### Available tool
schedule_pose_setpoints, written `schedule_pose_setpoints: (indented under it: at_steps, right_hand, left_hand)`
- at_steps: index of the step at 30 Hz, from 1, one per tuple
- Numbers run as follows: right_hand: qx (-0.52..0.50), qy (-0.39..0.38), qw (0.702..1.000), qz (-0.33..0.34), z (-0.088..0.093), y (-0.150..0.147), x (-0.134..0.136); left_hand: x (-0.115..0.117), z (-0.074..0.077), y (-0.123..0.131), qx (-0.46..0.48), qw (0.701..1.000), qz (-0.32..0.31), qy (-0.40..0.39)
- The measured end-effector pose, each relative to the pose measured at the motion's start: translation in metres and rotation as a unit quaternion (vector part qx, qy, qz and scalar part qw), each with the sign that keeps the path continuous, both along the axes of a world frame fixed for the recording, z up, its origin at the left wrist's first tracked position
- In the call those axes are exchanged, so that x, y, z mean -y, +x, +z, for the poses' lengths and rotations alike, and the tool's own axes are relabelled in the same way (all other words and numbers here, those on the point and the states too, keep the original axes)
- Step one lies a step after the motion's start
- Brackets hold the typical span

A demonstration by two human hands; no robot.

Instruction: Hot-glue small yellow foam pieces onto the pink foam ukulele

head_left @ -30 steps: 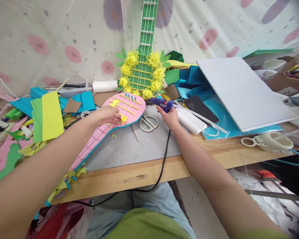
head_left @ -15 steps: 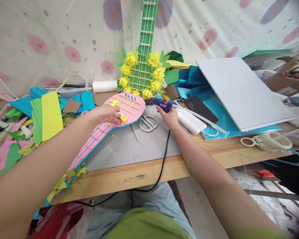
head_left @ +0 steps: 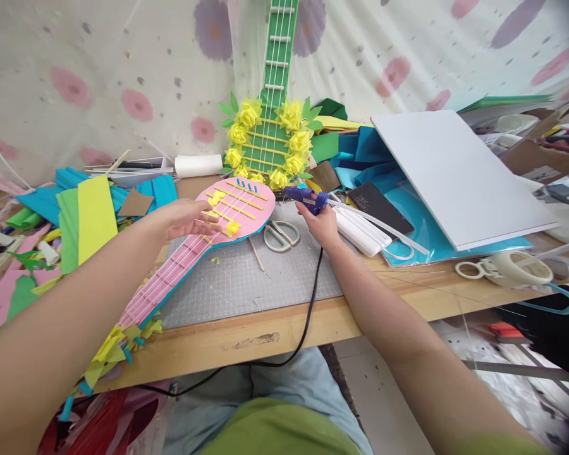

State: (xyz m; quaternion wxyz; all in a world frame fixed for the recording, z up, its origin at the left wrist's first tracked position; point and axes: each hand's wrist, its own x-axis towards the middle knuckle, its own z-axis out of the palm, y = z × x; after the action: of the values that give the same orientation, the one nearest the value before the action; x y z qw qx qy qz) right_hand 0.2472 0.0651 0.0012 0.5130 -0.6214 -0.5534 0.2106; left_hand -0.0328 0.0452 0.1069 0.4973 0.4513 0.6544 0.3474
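Observation:
A pink paper guitar (head_left: 253, 221) with a blue edge lies slantwise, its neck toward the table's front left. Yellow strips, white strings and small blue pegs cover its body. One yellow paper flower (head_left: 232, 227) sits near the body's lower edge, and more yellow paper lies further up. Over the strings, my left hand (head_left: 189, 219) is open, fingers loosely stretched, with nothing visible in them. My right hand (head_left: 320, 222) is wrapped round a blue glue gun (head_left: 308, 197), its nozzle pointing left toward the guitar body. A black cord (head_left: 313, 297) runs down from it.
A green guitar (head_left: 270, 148) ringed with yellow flowers stands behind. Scissors (head_left: 281, 236) and a thin stick (head_left: 256, 254) lie on the grey cutting mat (head_left: 246, 284). A white board (head_left: 459, 177) leans at right, near a tape dispenser (head_left: 512, 268). Coloured paper (head_left: 97, 221) is heaped at left.
My left hand has moved left, away from the yellow flower, and its fingers have come apart. The flower stays on the pink guitar. My right hand still holds the glue gun in nearly the same place.

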Motion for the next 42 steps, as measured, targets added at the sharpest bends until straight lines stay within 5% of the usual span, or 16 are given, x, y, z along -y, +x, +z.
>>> schedule_pose_setpoints:
  at_steps: [3, 6, 12, 16, 20, 22, 27, 32, 37, 42]
  right_hand:
    - [-0.002, 0.002, 1.0, 0.003, -0.001, 0.0, -0.001]
    - [-0.005, 0.002, 1.0, 0.005, -0.002, 0.0, -0.001]
    - [-0.001, 0.002, 1.0, 0.009, -0.004, -0.002, -0.001]
    - [0.001, -0.007, 1.0, 0.009, -0.004, -0.002, 0.0]
    - [0.002, -0.014, 1.0, 0.01, -0.003, -0.002, 0.0]
    - [0.001, -0.011, 1.0, 0.008, -0.003, -0.002, 0.0]
    - [0.001, -0.011, 1.0, 0.01, -0.004, -0.002, 0.0]
    - [0.004, -0.012, 1.0, 0.009, -0.002, -0.002, 0.0]
    - [-0.006, -0.015, 1.0, 0.011, 0.004, -0.003, 0.004]
    - [-0.05, -0.008, 0.994, 0.096, 0.013, -0.007, 0.013]
  left_hand:
    - [0.0, 0.01, -0.004, -0.017, 0.999, 0.034, -0.027]
    - [0.001, 0.015, -0.007, -0.011, 0.993, 0.101, 0.057]
    - [-0.006, -0.006, -0.025, -0.02, 0.961, 0.219, 0.165]
    - [-0.007, -0.028, -0.035, -0.188, 0.964, 0.104, 0.154]
    - [-0.004, -0.038, -0.034, -0.343, 0.923, -0.058, 0.161]
    - [-0.003, -0.039, -0.031, -0.399, 0.899, -0.088, 0.156]
    - [-0.006, -0.044, -0.025, -0.448, 0.88, -0.091, 0.13]
    - [-0.006, -0.048, -0.027, -0.415, 0.898, -0.07, 0.126]
    - [0.001, -0.038, -0.023, -0.356, 0.921, -0.021, 0.157]
    - [0.005, -0.026, -0.008, -0.232, 0.953, -0.002, 0.195]
